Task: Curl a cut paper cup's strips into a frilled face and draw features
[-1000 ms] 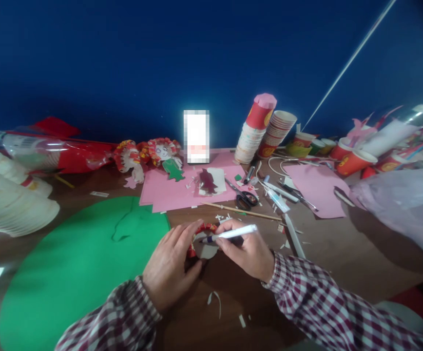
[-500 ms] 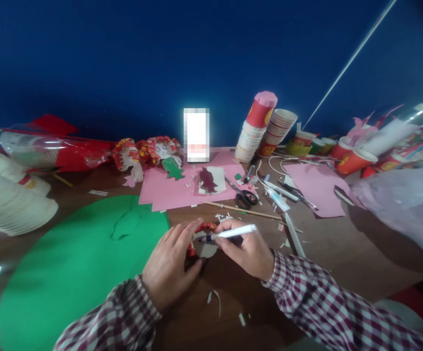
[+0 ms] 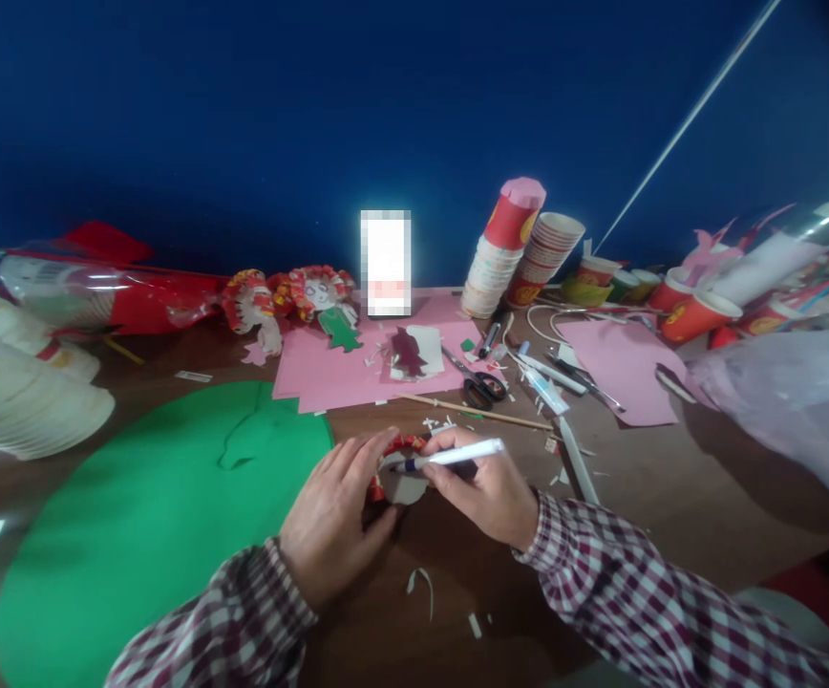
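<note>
Between my hands, on the brown table, lies a small round paper craft (image 3: 406,489), white in the middle with a red and yellow ruffled rim along its top and left. My left hand (image 3: 339,511) grips its left edge, fingers curved over the rim and thumb below. A white marker (image 3: 461,454) is pinched in my right hand (image 3: 486,492), its dark tip at the white face. Whatever is drawn there is too small to make out. Under my left forearm spreads a large green paper sheet (image 3: 142,516).
Scissors (image 3: 484,385), a thin wooden stick (image 3: 478,411) and paper scraps lie beyond my hands. Pink sheets (image 3: 321,377) carry cut-out shapes. Stacked paper cups (image 3: 493,268) stand at the back beside a bright blurred screen (image 3: 386,263). A plastic bag (image 3: 794,401) is at right.
Nearly nothing differs. The marker and both hands hold almost the same place over the paper craft; the whole view has shifted very slightly.
</note>
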Available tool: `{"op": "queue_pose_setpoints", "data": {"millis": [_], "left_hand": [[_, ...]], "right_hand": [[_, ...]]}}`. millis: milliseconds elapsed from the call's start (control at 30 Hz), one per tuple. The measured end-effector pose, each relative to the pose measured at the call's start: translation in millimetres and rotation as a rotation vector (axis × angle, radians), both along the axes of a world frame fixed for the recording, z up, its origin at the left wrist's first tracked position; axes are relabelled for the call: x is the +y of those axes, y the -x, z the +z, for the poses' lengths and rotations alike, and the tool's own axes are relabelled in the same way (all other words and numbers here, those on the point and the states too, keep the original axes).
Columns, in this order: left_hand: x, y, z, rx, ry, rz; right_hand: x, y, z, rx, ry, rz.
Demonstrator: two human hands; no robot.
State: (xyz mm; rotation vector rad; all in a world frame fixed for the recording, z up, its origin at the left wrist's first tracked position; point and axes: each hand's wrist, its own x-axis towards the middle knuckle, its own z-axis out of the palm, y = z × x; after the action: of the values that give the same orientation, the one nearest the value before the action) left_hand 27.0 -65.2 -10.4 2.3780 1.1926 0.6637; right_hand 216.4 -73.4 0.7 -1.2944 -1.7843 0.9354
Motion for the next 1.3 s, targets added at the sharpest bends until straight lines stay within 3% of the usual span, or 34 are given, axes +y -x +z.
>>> {"op": "queue_pose_setpoints", "data": {"millis": [1300], "left_hand": [[-0.3,0.8,-0.3,0.052,0.019,0.003]], "right_hand": [[0.6,-0.2,-2.0,0.000,-0.006,0.008]]}}
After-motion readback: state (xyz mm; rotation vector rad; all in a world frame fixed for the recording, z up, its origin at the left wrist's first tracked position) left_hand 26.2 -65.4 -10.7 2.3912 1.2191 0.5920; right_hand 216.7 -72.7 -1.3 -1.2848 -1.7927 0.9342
